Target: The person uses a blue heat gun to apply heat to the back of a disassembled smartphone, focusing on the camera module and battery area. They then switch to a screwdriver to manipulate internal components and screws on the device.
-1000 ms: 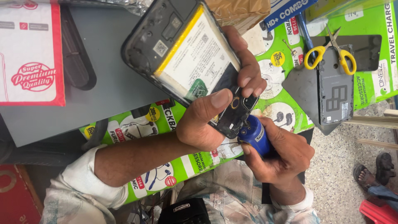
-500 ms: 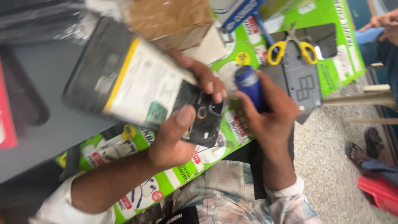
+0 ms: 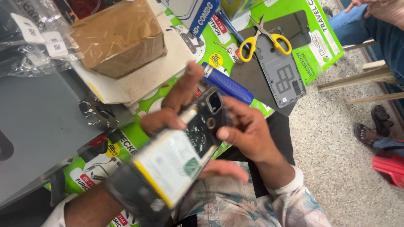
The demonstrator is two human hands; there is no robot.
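Note:
Both my hands hold an opened phone [image 3: 168, 168] tilted above the bench, its back off and its white, yellow-edged battery showing. My left hand [image 3: 170, 111] grips the far edge near the top end. My right hand [image 3: 248, 134] holds the camera end, thumb pressed beside the camera ring. A blue-handled screwdriver [image 3: 227, 85] lies on the green printed mat [image 3: 313, 54] just behind my hands, touched by neither.
Yellow-handled scissors [image 3: 265, 38] rest on a grey phone back cover [image 3: 281, 77]. A taped brown cardboard box [image 3: 118, 38] stands at the back, plastic bags [image 3: 29, 38] at its left. Another person's legs [image 3: 374, 25] and sandalled foot [image 3: 372, 126] are at right.
My right hand has let go of the blue screwdriver, which now lies on the mat, and has taken the phone's camera end. The phone has swung down toward me.

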